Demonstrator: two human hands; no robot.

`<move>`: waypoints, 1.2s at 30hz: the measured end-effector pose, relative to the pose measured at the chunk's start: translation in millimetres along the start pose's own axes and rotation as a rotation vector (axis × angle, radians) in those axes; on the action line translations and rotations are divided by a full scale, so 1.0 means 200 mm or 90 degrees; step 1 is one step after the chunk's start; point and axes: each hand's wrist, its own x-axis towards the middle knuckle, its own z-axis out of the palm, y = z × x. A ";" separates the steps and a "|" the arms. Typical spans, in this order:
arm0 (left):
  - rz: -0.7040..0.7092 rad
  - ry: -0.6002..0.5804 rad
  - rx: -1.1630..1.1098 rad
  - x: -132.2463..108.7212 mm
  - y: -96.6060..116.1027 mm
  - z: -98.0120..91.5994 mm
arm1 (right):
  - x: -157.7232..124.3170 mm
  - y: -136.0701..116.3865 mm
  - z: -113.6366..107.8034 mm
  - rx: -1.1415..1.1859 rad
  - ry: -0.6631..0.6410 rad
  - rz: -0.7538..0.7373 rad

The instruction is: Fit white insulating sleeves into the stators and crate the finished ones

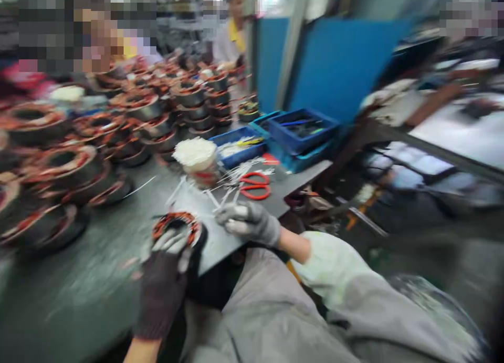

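The stator [191,222] is lying on the near side of the table [110,268], and the left hand [165,279], in a dark glove with pale fingers, is curling over its near rim and gripping it. To the right, the right hand [250,224], in a grey glove, is bending its fingers together beside some white strips [242,169]; it is looking blurred there, so I cannot tell whether they are gripping one. Just beyond this hand, red scissors [254,185] are lying. Farther and to the left of them, a cup [207,176] is standing, full of white pieces. Behind it to the right, a blue tray [241,157] is holding white pieces and something yellow. On the left, other stators [74,168] are standing in stacks, and at the far side a person [222,49] is showing behind them
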 end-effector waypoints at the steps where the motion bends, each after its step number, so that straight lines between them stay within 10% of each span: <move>1: -0.012 -0.013 0.021 0.00 0.03 -0.02 | -0.10 -0.01 0.04 -0.042 -0.032 -0.019; 7: -0.111 -0.025 0.065 -0.01 0.09 0.00 | -0.35 -0.01 0.16 -0.005 -0.123 -0.083; 15: -0.127 0.002 0.043 -0.01 0.14 -0.01 | -0.19 0.02 0.27 -0.009 -0.150 -0.069; 36: -0.083 -0.024 0.102 0.00 0.11 0.00 | -0.28 -0.02 0.24 -0.116 -0.133 -0.049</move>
